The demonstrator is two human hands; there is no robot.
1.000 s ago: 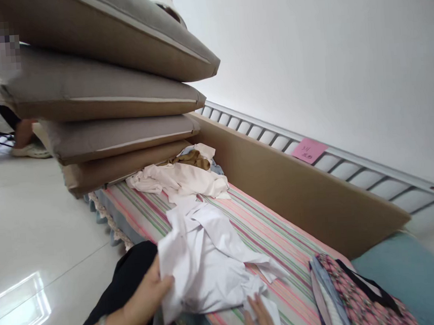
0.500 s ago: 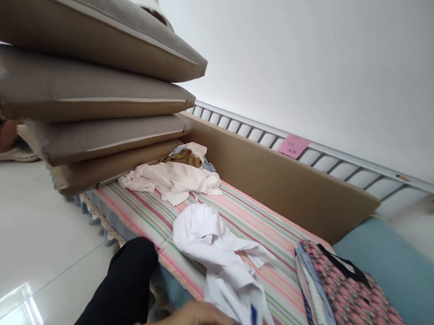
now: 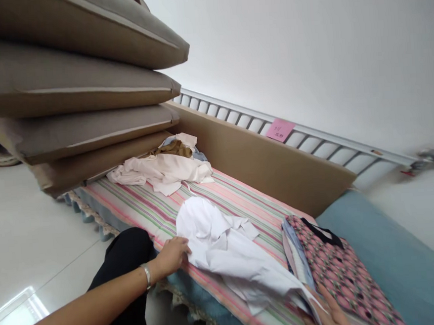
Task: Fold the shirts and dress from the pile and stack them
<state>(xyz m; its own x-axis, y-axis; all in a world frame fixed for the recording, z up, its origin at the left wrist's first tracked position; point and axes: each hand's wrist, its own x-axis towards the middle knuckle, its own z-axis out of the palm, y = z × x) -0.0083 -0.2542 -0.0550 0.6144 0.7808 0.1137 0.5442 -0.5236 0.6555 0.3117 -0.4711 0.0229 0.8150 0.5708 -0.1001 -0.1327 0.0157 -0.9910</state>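
Observation:
A white shirt [image 3: 223, 246] lies rumpled along the striped bed sheet [image 3: 237, 186], stretched toward the lower right. At its left edge, my left hand [image 3: 174, 254] has its fingers closed on the cloth; a metal bracelet circles that wrist. My right hand [image 3: 329, 313], partly cut off by the bottom edge, grips the shirt's near end, where a dark blue patch shows. Right beside this hand lies a stack of folded clothes with a pink patterned garment [image 3: 339, 268] with a black neckline on top.
Thick grey-brown cushions [image 3: 96, 91] are piled at the far left. Against them rest a crumpled pale pink garment [image 3: 161, 171] and a brown one [image 3: 177, 148]. A brown board [image 3: 261, 159] and metal rail [image 3: 311, 133] with a pink note [image 3: 279, 129] line the wall. A blue-green pillow [image 3: 390, 249] lies right.
My left hand has moved from the shirt's near end up to its left edge. My right hand has come into clearer view, drawing the shirt out toward the lower right. The view has shifted.

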